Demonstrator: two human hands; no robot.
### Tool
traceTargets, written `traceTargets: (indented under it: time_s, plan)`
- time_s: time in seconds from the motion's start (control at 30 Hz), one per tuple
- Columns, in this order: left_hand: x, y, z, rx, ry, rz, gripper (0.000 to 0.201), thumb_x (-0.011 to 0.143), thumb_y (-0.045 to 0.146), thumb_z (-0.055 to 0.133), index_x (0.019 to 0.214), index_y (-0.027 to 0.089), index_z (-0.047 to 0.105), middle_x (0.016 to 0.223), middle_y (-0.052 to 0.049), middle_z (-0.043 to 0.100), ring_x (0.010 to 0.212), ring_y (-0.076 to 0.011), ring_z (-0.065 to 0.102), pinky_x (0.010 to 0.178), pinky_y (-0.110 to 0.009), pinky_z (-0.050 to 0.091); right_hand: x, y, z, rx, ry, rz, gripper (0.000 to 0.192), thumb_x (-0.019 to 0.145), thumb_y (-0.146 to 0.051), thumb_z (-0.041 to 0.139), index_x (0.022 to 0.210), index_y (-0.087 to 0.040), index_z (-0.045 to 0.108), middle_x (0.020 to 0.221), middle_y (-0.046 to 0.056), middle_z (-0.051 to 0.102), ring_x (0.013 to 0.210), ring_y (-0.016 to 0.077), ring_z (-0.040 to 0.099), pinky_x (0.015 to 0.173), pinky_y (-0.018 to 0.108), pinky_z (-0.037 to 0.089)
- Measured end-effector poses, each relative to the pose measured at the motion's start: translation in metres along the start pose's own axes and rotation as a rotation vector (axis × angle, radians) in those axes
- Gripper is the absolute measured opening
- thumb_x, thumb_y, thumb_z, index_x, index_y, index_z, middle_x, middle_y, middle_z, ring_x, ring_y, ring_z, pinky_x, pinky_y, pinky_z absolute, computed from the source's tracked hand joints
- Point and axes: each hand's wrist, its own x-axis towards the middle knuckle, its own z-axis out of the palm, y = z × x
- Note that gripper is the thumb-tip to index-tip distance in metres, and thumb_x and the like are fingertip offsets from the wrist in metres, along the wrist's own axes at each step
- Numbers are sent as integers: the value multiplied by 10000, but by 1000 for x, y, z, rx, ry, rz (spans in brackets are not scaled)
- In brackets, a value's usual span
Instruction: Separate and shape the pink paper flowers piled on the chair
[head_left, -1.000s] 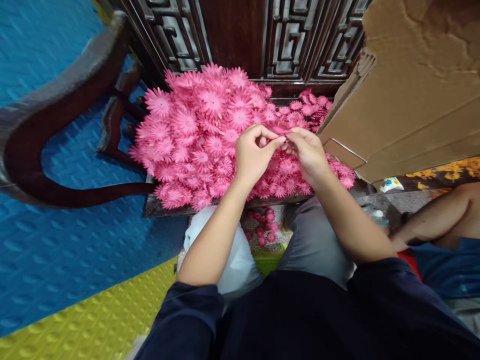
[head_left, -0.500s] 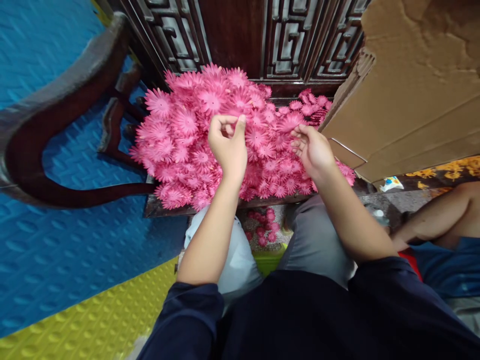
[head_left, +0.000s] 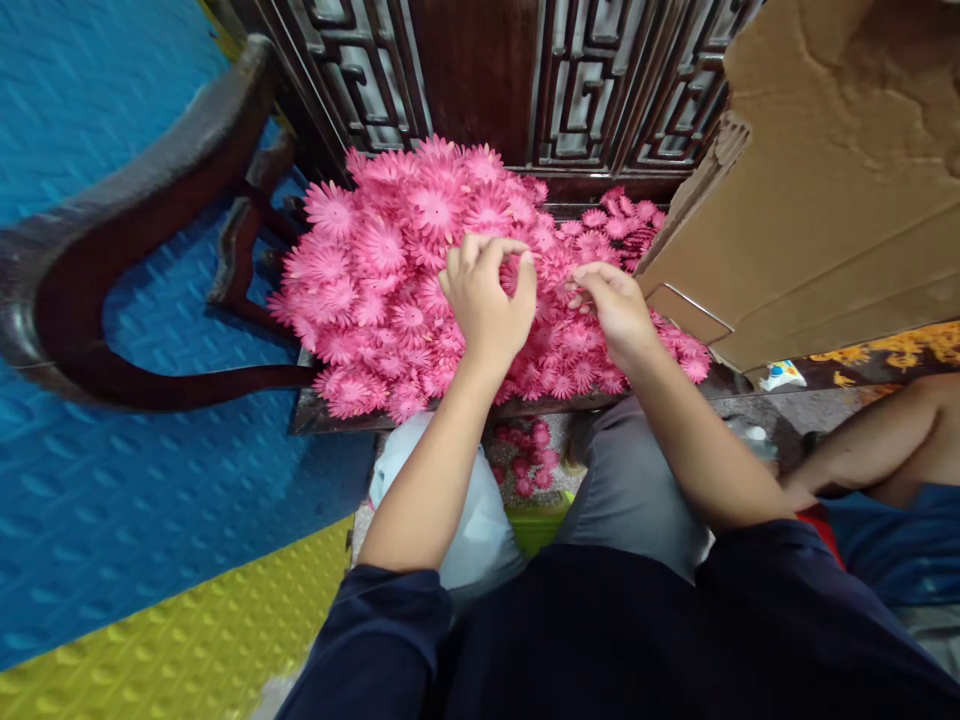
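Observation:
A large heap of pink artificial flowers (head_left: 382, 250) spreads in front of me on a dark wooden surface. Over the middle of the heap is my left hand (head_left: 491, 295), its thumb and index fingertip brought together in a pinch. Whatever lies between them is too small to make out. My right hand (head_left: 619, 305) is a short way to the right, fingers curled and fingertips pressed together, pointing toward the left hand. Pink petals behind its fingertips blend with anything it holds. The two hands are apart.
At the right a big cardboard sheet (head_left: 840, 200) leans by the heap. A curved dark wooden armrest (head_left: 45, 300) stands left. Carved wooden panels (head_left: 480, 80) rise behind. Loose pink flowers (head_left: 532, 455) lie on the floor between my knees. Another person's arm (head_left: 877, 435) rests at right.
My left hand has moved right and turned, closer to the right hand. My right hand has shifted slightly left and down. The heap looks the same.

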Motion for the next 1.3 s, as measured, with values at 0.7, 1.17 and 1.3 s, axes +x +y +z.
traceTargets:
  time_s: [0.7, 1.17, 1.3]
  plan:
    - [14, -14, 0, -292, 4, -166, 194, 839, 255, 515, 662, 181, 544, 694, 9, 562, 693, -105, 537, 697, -243, 428, 5, -2, -2, -52, 160, -88, 184, 802, -112, 474, 636, -190, 482, 611, -49, 473, 481, 44, 434, 541, 226, 369]
    - [13, -13, -11, 203, 94, -146, 97, 808, 248, 540, 894, 238, 582, 1009, -63, 553, 1105, -293, 472, 996, -515, 339, -2, -3, 1, -56, 32, 21, 141, 808, -156, 518, 673, -187, 542, 624, -42, 516, 499, 52, 438, 601, 243, 400]
    - [6, -2, -11, 209, 51, -77, 147, 837, 294, 509, 948, 233, 583, 1074, -64, 547, 1130, -285, 465, 1007, -501, 326, -2, -4, 1, -51, 4, 38, 128, 803, -173, 524, 679, -193, 546, 624, -42, 523, 501, 56, 438, 590, 242, 401]
